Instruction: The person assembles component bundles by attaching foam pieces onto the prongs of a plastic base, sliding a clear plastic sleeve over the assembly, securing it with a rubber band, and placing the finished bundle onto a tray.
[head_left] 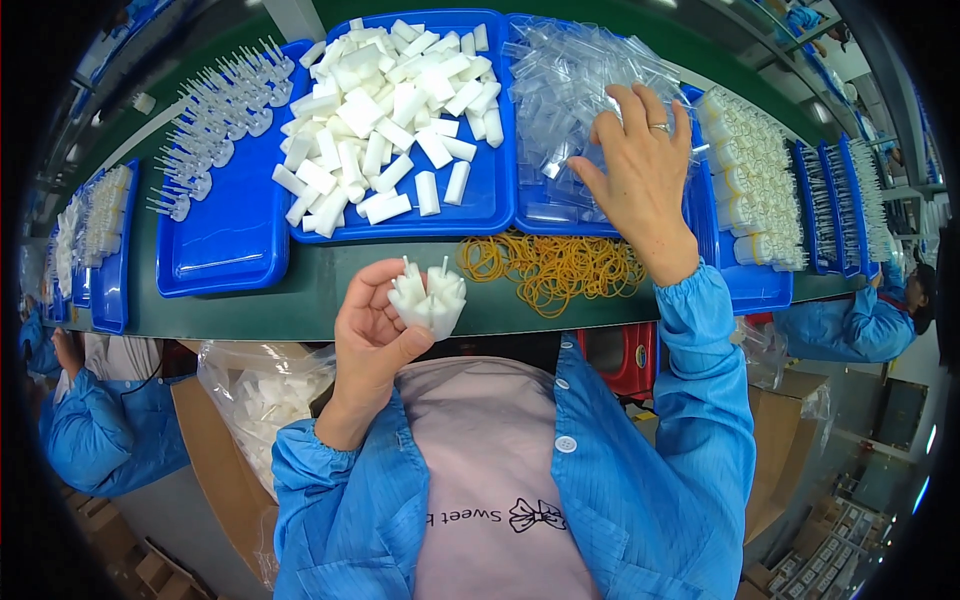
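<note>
Near the table's front edge, my left hand [372, 330] grips a round cluster of white plastic pieces [430, 305], with thin pins sticking up from it. Thumb and fingers close around its lower part. Over on the right, my right hand [643, 178] reaches across a blue tray [565, 215] heaped with clear plastic sleeves [575, 95]. Its fingers are spread and bent above the pile, a ring on one of them; nothing shows between them. Left of the sleeves, a second blue tray [480, 212] carries many loose white blocks [375, 115].
Yellow rubber bands [555, 268] lie on the green table [350, 262] between my hands. Pinned clear parts [215, 135] fill a tray at left; banded white bundles [755, 180] stand at right. A plastic bag [265, 390] sits in a carton below. Co-workers [850, 325] sit on both sides.
</note>
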